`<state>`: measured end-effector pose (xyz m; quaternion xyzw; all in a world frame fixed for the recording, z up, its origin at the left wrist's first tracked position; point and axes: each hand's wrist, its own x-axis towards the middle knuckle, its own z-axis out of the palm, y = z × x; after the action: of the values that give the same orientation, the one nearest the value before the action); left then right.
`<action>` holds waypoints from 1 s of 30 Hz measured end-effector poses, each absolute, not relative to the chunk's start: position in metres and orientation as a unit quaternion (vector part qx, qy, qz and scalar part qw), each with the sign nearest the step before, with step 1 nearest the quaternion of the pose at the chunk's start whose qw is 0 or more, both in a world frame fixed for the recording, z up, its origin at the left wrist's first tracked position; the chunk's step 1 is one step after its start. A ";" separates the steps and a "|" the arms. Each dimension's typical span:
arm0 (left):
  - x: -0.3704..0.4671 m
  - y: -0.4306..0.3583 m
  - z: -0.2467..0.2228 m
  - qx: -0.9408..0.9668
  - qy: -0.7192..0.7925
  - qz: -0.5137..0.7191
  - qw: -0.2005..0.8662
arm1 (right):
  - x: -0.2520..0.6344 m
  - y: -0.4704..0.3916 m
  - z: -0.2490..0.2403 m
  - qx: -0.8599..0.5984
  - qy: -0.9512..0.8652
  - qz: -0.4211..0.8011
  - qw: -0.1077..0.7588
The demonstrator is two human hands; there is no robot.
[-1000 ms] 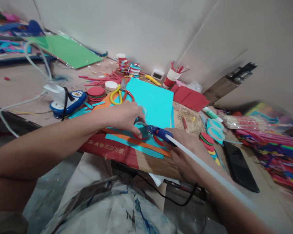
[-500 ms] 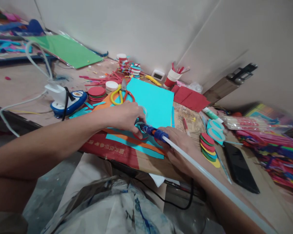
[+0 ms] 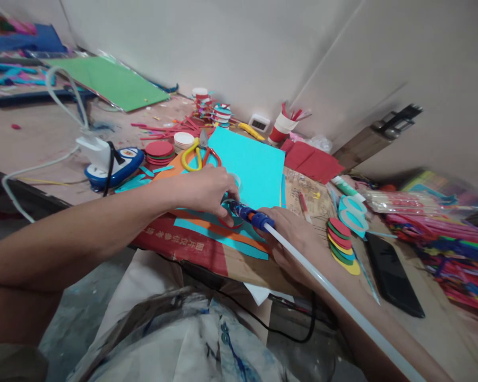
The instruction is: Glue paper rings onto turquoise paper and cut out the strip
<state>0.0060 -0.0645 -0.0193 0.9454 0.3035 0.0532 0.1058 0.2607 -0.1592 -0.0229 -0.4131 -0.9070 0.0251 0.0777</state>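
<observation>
My right hand [image 3: 289, 233] is wrapped round a blue hot glue gun [image 3: 249, 214]. From its back end a long white glue stick [image 3: 326, 284] runs down to the lower right. The gun's front end reaches the fingers of my left hand [image 3: 211, 193], which are bent in a pinch. What they hold is mostly hidden; a thin red curved edge [image 3: 236, 226] shows just below the fingertips. Under and beyond both hands lie a turquoise sheet [image 3: 250, 162] and cut turquoise strips [image 3: 219, 241]. Pliers [image 3: 201, 154] with yellow and red handles rest just behind my left hand.
Red discs [image 3: 159, 149] and a blue power strip [image 3: 115, 167] lie at left. Behind stand a cup of red sticks [image 3: 281, 127] and small stacked paper pieces [image 3: 222, 115]. Coloured ovals [image 3: 341, 241], a black phone [image 3: 393, 273] and pipe cleaners [image 3: 446, 249] lie at right.
Both hands stay almost where they were, with the glue gun still at the left fingertips. The glue stick's rear end has swung slightly leftward; the view has shifted a little.
</observation>
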 end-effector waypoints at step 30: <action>0.006 -0.064 -0.018 0.937 0.324 0.046 0.123 | 0.252 -0.162 -0.012 -0.447 -0.886 0.040 0.114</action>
<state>0.0063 -0.0645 -0.0184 0.9369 0.3241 0.0458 0.1232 0.2515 -0.1618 -0.0124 -0.4470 -0.8864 0.0397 0.1140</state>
